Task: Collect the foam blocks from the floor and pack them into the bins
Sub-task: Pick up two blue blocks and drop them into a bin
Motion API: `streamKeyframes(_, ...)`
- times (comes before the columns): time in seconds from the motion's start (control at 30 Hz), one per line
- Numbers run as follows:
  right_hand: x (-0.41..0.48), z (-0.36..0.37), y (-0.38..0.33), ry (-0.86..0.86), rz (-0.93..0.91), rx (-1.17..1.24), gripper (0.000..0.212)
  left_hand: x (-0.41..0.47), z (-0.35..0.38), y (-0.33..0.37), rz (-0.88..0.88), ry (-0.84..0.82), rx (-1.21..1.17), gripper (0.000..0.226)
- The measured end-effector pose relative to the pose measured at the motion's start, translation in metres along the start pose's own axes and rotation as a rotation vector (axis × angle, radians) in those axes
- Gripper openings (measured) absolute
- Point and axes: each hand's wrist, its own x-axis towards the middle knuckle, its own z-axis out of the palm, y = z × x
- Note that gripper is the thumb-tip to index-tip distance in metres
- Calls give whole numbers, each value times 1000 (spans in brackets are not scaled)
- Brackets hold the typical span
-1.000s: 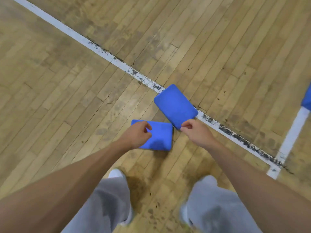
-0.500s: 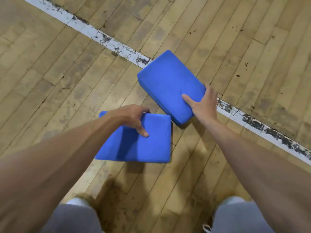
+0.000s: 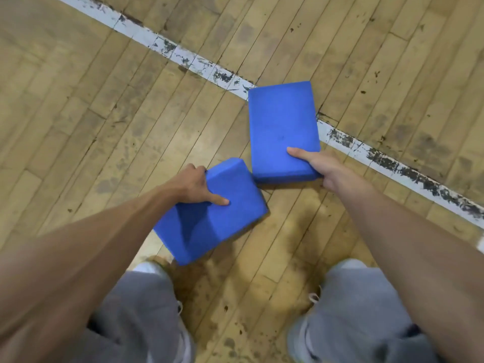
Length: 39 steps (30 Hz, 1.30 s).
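a: what is the left hand (image 3: 192,187) doing?
b: it holds a blue foam block (image 3: 217,224). the thumb lies flat on the top and points right. the other fingers curl over the block's far left edge. this block is tipped, with one corner down toward the left shoe (image 3: 149,267).
a: and the right hand (image 3: 327,167)?
b: it holds a second blue foam block (image 3: 282,124) by its near right corner. the thumb is on top. the other fingers are under the block, so i can't see them.
a: where are the blocks?
b: both are up off the wooden floor (image 3: 78,113), in front of the grey trouser legs (image 3: 353,310). the second one lies flat and covers a bit of the white line (image 3: 183,56). the blocks meet at one corner; i can't tell if they touch.
a: and the arms?
b: both reach forward and down, almost straight.
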Motion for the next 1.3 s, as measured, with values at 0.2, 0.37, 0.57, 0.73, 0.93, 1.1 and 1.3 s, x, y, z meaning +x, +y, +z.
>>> streamKeyframes(0.2, -126, -38, -19, 122, 131, 127, 110, -132, -43, 9, -300, 283, -372, 83)
streamKeyframes(0.37, -309, -81, -92, 229, 106, 126, 70, -276, -138, 66, -294, 320, -497, 66)
streamKeyframes(0.57, -515, -146, -166, 329, -70, -224, 84, -457, -233, 157, -136, 317, -473, 73)
streamKeyframes(0.73, -636, -160, -177, 503, -138, -306, 91, -556, -270, 198, 41, 386, -158, 84)
streamKeyframes(0.93, -724, -158, -129, 705, -66, -341, 91, -624, -272, 199, 359, 398, 66, 81)
streamKeyframes(1.1, -806, -155, -72, 864, -39, -119, 90, -687, -253, 208, 537, 382, 189, 85)
streamKeyframes(1.3, -920, -182, 46, 1074, -31, 141, 90, -790, -172, 283, 829, 296, 347, 91)
